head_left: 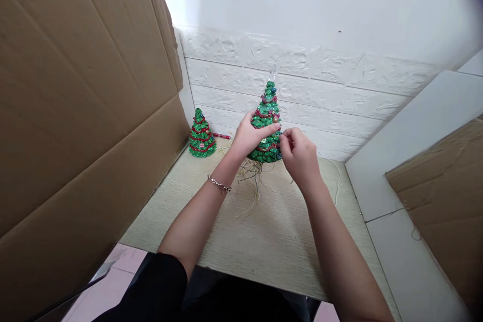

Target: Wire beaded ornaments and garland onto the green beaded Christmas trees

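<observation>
My left hand holds the big tree, thumb across its front, so it stands between my hands. My right hand is pinched narrow beside its lower edge; I can't tell whether anything sits in those fingers. Loose wires tangle beneath, on the desk. A smaller tree stands left of my left hand.

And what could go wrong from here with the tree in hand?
The loose strands under the larger tree could snag or tangle if it is turned. The left hand has its thumb beside a gold bauble, so pressure might dislodge it. The clear tip could get knocked if the tree tips.
</observation>
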